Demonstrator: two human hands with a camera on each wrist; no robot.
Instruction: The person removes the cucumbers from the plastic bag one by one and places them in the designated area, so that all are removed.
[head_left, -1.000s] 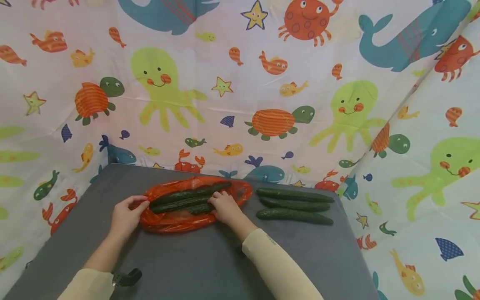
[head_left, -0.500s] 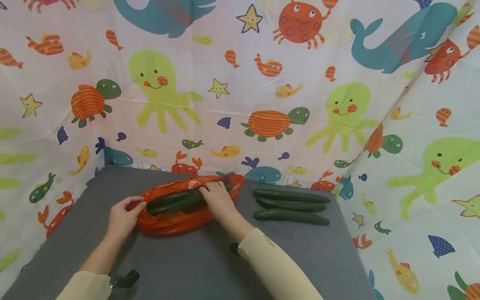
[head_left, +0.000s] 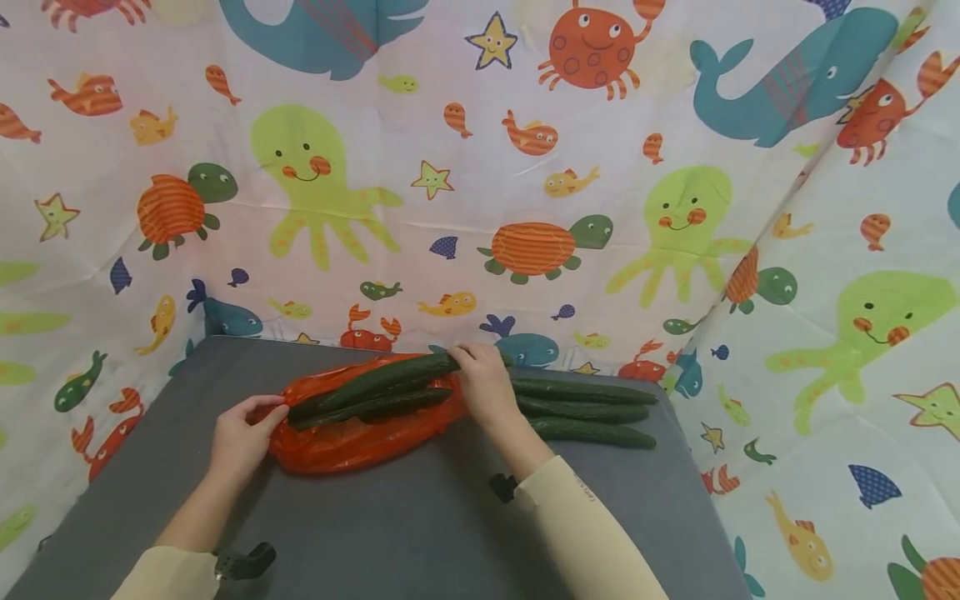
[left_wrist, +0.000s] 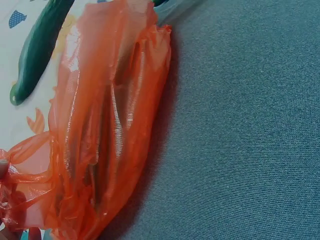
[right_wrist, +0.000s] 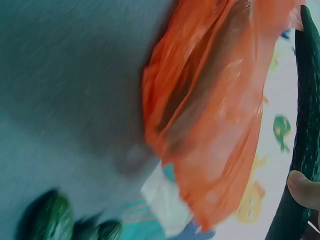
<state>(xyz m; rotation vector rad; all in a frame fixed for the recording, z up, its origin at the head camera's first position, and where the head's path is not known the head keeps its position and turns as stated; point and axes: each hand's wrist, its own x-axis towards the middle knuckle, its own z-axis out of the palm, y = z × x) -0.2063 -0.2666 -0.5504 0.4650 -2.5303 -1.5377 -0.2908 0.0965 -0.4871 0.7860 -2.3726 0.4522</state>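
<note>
The thin, crinkled orange bag (head_left: 348, 454) lies gaping on the grey table (head_left: 360, 533), see-through in my left wrist view; I have one long, dark green cucumber (head_left: 397, 377) slanting up from it, right end raised beyond the bag, above a second cucumber (head_left: 386, 406) lying inside

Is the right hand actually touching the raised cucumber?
Touching. The right wrist view shows the right hand with its thumb against the raised cucumber, no gap visible.

Gray table (head_left: 360, 533), orange-red plastic bag (head_left: 352, 454) on it, three cucumbers (head_left: 592, 412) — side by side — at right
</note>
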